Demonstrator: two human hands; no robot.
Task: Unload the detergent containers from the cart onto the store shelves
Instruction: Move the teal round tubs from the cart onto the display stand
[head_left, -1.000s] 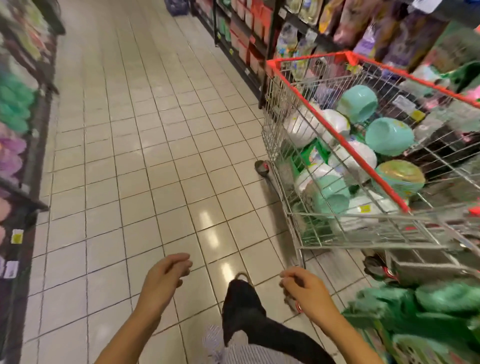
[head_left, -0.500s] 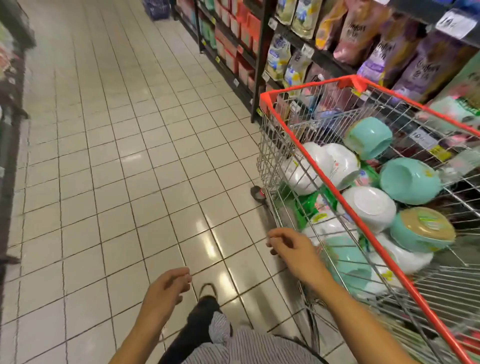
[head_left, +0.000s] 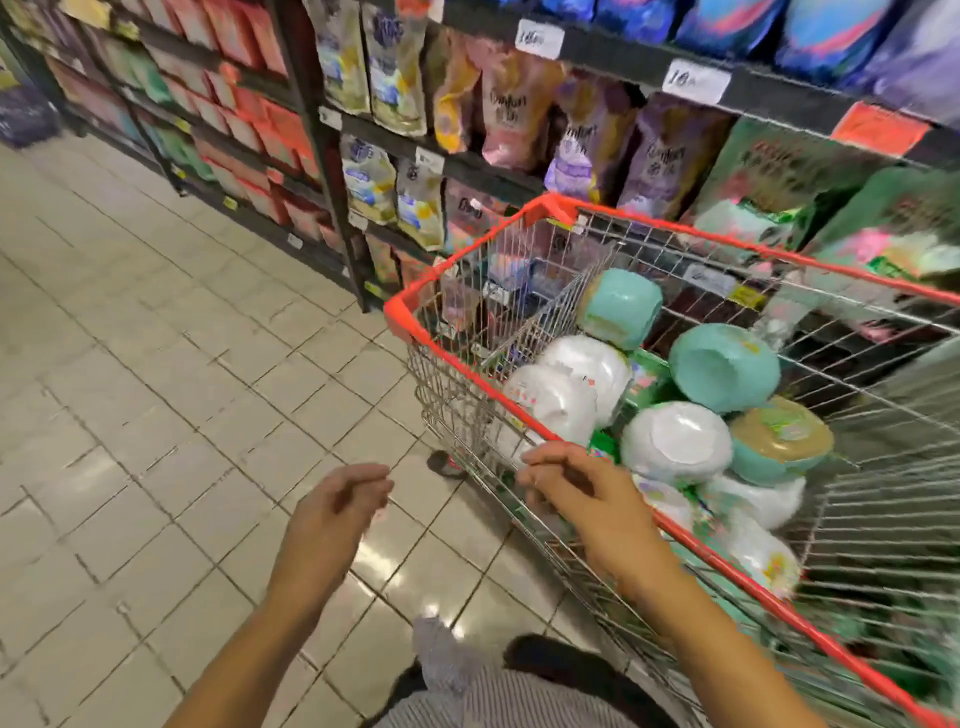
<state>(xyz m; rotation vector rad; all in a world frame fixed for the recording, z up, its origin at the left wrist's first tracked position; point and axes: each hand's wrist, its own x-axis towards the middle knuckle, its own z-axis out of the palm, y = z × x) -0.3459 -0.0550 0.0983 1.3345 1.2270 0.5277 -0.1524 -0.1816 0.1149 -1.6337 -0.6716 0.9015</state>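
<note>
A wire shopping cart with a red rim (head_left: 470, 371) stands on the right, filled with round detergent containers lying on their sides. Some are white (head_left: 675, 439), others teal (head_left: 724, 366), and one teal container has a tan lid (head_left: 779, 439). My right hand (head_left: 582, 488) hovers just over the cart's near rim, fingers loosely curled, holding nothing. Left of the cart, over the tiled floor, my left hand (head_left: 337, 509) is empty with its fingers slightly bent.
Store shelves (head_left: 467, 166) behind the cart carry softener pouches, green packs and price tags (head_left: 696, 80). More shelving with red and green packs (head_left: 249, 130) runs down the aisle. Tiled floor (head_left: 156, 415) lies to the left. My dark shoe (head_left: 561, 660) is below.
The view has swung right and closer to the cart and shelves. My right hand rose from beside the cart's side to its red rim; my left hand lifted too.
</note>
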